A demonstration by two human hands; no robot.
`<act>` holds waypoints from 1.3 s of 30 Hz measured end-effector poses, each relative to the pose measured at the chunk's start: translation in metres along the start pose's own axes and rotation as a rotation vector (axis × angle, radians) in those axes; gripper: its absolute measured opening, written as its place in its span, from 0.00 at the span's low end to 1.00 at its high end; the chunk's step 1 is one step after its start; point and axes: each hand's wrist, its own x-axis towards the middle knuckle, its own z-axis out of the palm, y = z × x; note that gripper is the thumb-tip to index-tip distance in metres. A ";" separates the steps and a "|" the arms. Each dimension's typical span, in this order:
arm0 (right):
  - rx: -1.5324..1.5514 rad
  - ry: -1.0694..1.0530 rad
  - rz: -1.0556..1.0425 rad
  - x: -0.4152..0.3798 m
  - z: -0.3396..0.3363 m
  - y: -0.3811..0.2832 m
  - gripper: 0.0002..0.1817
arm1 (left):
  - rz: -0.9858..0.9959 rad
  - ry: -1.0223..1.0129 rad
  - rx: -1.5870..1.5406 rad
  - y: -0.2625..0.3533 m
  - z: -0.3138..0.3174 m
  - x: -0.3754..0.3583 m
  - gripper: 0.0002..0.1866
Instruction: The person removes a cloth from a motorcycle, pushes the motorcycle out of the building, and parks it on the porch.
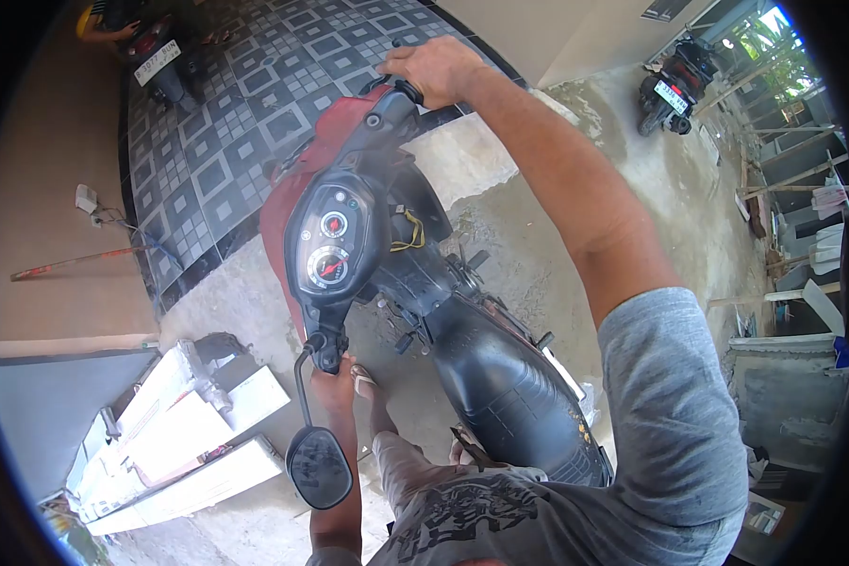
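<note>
A red and black motorbike (335, 141) stands in the middle of the view, its front pointing to the upper left. My right hand (436, 71) is closed over the far handlebar grip, with fingers reaching toward the lever. Lower down, my left hand (334, 382) wraps the near handlebar grip (328, 357), partly hidden by it. Between both hands sits the instrument cluster (330, 236) with two round dials. A mirror (319, 467) rises on its stalk by my left forearm. Behind the cluster lies the black seat (509, 387), and a yellow strap (408, 231) hangs near the bar.
Dark patterned tiles (245, 123) form a raised floor ahead. A person's arm (104, 28) is beside another motorbike (160, 66) at upper left. A third motorbike (677, 85) is parked at upper right. White panels (174, 434) lie by the left wall. Wooden poles (788, 189) line the right.
</note>
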 end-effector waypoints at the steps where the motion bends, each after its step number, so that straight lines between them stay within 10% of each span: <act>1: 0.016 -0.002 0.011 -0.015 0.002 0.003 0.35 | 0.038 0.006 0.015 0.002 0.001 -0.003 0.10; 23: 0.270 -0.029 0.559 -0.363 0.110 0.014 0.20 | 0.438 0.064 0.673 0.083 -0.012 -0.062 0.17; 39: 0.323 0.153 0.596 -0.372 0.148 0.034 0.32 | 0.662 0.187 0.715 0.113 0.023 -0.028 0.18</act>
